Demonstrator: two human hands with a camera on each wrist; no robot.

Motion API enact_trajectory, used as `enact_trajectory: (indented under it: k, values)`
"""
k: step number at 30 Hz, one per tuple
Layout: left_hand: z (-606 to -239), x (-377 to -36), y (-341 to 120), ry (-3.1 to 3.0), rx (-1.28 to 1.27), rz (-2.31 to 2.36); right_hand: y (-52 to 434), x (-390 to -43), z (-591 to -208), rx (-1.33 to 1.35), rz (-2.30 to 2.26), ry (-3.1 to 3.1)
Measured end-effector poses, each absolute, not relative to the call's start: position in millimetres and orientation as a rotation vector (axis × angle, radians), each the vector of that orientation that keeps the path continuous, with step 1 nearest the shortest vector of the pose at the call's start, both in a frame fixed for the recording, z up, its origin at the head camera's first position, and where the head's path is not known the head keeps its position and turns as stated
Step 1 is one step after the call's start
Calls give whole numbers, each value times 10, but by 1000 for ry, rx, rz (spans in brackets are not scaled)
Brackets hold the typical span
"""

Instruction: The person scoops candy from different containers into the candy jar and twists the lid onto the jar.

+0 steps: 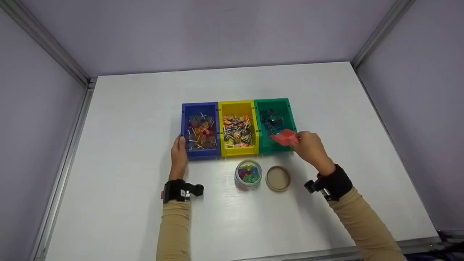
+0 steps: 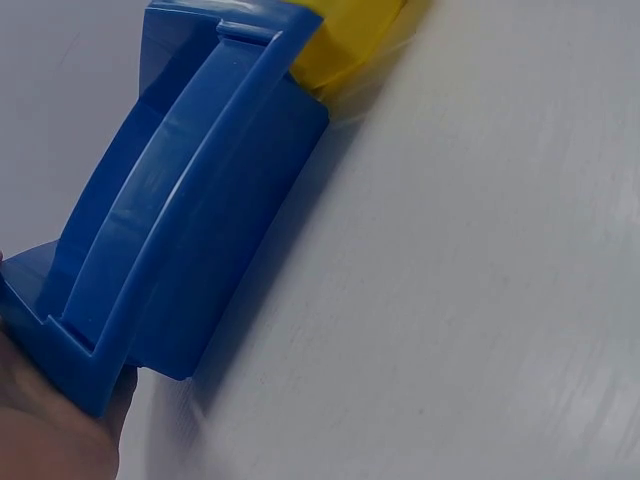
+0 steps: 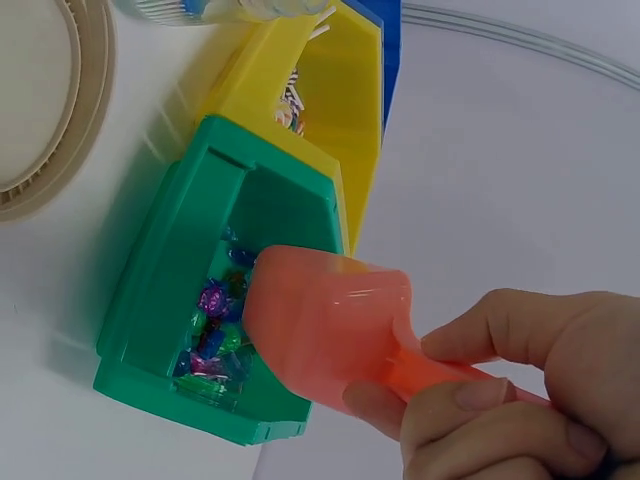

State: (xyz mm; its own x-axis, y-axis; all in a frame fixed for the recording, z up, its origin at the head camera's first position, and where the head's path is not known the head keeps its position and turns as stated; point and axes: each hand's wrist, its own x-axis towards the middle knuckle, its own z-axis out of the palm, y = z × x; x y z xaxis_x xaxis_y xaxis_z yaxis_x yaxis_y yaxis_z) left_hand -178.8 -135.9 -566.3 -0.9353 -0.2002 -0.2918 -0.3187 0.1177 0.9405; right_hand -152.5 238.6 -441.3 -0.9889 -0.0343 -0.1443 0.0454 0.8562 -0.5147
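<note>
In the head view, my right hand (image 1: 310, 148) grips the handle of a red scoop (image 1: 284, 137) over the front part of a green bin (image 1: 275, 148). Small shiny wrapped candies (image 3: 213, 335) lie in that bin in the right wrist view; the scoop's inside is hidden there. My left hand (image 1: 178, 156) holds the front left side of a blue bin (image 1: 201, 157), which contains lollipops (image 1: 203, 132). Between them sits a yellow bin (image 1: 239, 151) with swirled lollipops (image 1: 237, 130). A clear jar (image 1: 248, 173) with colourful candies stands in front.
Right of the jar lies a round tan lid (image 1: 278, 178). The three bins stand side by side on a white table (image 1: 127, 145). Pale walls (image 1: 224, 36) rise behind and on both sides.
</note>
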Motion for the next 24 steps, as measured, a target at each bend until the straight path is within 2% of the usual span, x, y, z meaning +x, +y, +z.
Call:
enact_trajectory:
  k: [24]
  values:
    - [-5641, -1770, -1360, 2258, -521, 1967, 2218, -1964, -4365, 177, -448, 2692]
